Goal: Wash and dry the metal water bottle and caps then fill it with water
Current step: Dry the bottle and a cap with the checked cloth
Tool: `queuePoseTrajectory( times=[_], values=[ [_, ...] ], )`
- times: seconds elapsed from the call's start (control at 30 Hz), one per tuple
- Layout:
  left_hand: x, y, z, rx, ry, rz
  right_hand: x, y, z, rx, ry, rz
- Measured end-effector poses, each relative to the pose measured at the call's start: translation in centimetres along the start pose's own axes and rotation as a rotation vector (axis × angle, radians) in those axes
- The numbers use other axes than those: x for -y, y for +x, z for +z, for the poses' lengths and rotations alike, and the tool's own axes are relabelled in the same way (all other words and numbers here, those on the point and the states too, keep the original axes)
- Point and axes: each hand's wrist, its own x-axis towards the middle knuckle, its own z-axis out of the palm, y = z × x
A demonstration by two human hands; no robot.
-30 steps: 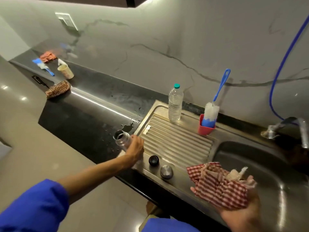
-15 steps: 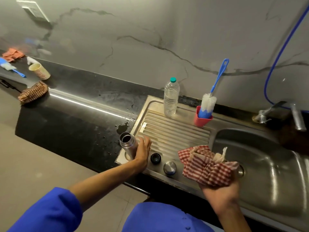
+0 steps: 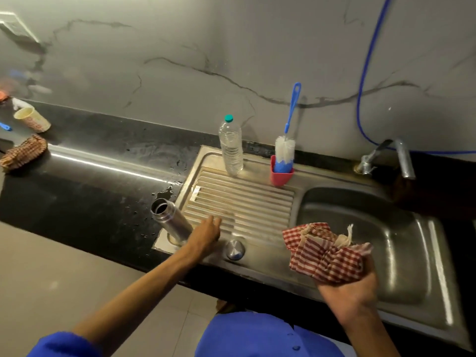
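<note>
blue short-sleeved shirt with small buttons, forearms bare

There is 1 view only, from a wide-angle camera on the person's head. It looks forward and steeply down across the front edge of the black counter toward the marble wall behind. It stands close, at arm's reach, with the sink's draining board near the middle and floor tiles at the lower left corner.

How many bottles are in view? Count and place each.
2. The metal water bottle stands open at the front left corner of the drainboard; the plastic bottle stands capped at its back edge. None seems hidden.
</note>
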Motion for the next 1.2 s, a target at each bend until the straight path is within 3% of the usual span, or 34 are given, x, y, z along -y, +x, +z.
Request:
queuePoseTrajectory(
  times=[0.1,0.17,0.23,0.33,0.47,0.53,0.63,0.7,0.77,0.83,0.93,1.0,1.07,1.13,1.2],
  values=[
    [-3.5,-2.9,-4.6,-0.262,-0.551,-0.032,3.1,0.0,-1.5,-0.002,0.025,-0.014],
    [-9.2,-5.6,-7.6,-0.411,-1.029,0.019,4.8,-0.1,-2.2,0.033,0.046,-0.012],
    [-16.0,-7.8,-8.5,-0.494,-1.286,0.079,5.6,-0.3,-2.3,0.084,0.057,0.004],
    [-26.0,-9.7,-5.5,-0.462,-1.234,0.218,6.8,-1.1,-2.1,0.167,-0.002,-0.031],
    [-33.7,-10.5,-3.7,-0.363,-1.195,0.342,10.0,-0.7,-3.0,0.158,-0.539,-0.405],
    [-34.5,-10.0,-4.5,-0.294,-1.127,0.393,12.3,0.2,-3.9,0.187,-0.69,-0.484],
    [-34.7,-8.8,-6.3,-0.124,-0.949,0.588,14.9,1.3,-4.9,0.211,-0.74,-0.285],
    [-34.6,-8.1,-7.9,-0.015,-0.914,0.729,15.4,1.6,-5.1,0.226,-0.622,-0.078],
    [-34.5,-7.2,-9.5,-0.075,-0.859,0.819,15.9,2.3,-5.2,0.252,-0.428,0.086],
    [-34.4,-7.0,-9.8,-0.19,-0.937,0.816,16.9,2.7,-5.4,0.312,-0.249,0.137],
    [-35.7,-6.6,-8.2,-0.367,-1.213,0.595,18.1,2.8,-6.1,0.326,-0.104,0.033],
    [-36.7,-6.4,-6.7,-0.487,-0.925,0.481,17.6,2.6,-6.1,0.384,-0.075,-0.037],
    [-38.0,-6.6,-6.1,-0.471,-0.701,0.501,16.8,2.6,-6.3,0.334,-0.278,-0.191],
    [-39.0,-6.4,-5.9,-0.455,-0.676,0.542,16.7,2.7,-6.2,0.217,-0.574,-0.409],
    [-39.1,-6.1,-5.9,-0.405,-0.634,0.574,17.7,3.3,-6.7,0.207,-0.722,-0.493]
  ],
)
